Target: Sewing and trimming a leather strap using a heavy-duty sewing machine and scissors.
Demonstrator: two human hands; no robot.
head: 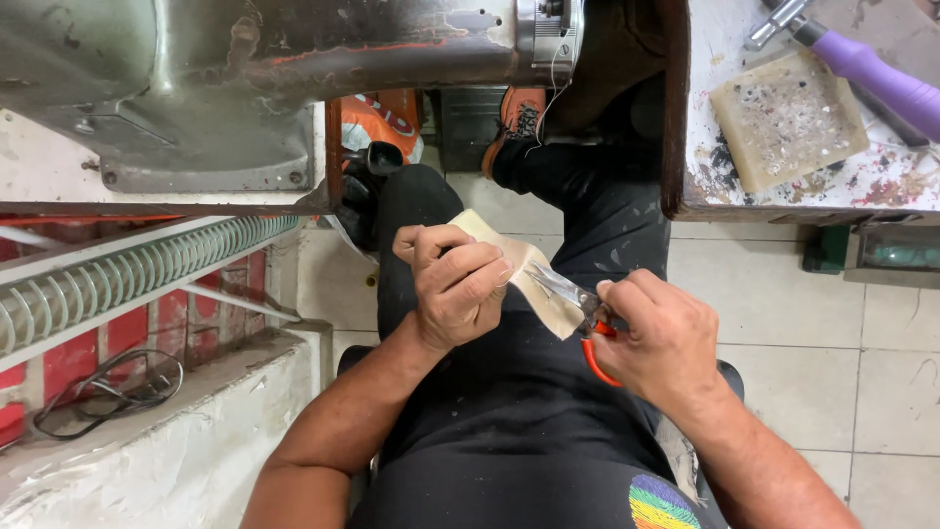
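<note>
One beige leather piece (529,279) and one pair of orange-handled snips (583,313) sit over the person's lap, just below the grey sewing machine (245,59). The left hand (452,284) curls closed around the leather piece, fingers folded over its left part, wrist bent inward. The right hand (666,338) grips the snips in a closed fist, blades pointing left onto the leather's surface. Right of the machine, one workbench (783,191) carries one tan block (788,118) and one purple-handled tool (871,73); its edge stands well above the hands, with tiled floor (842,333) beneath.
</note>
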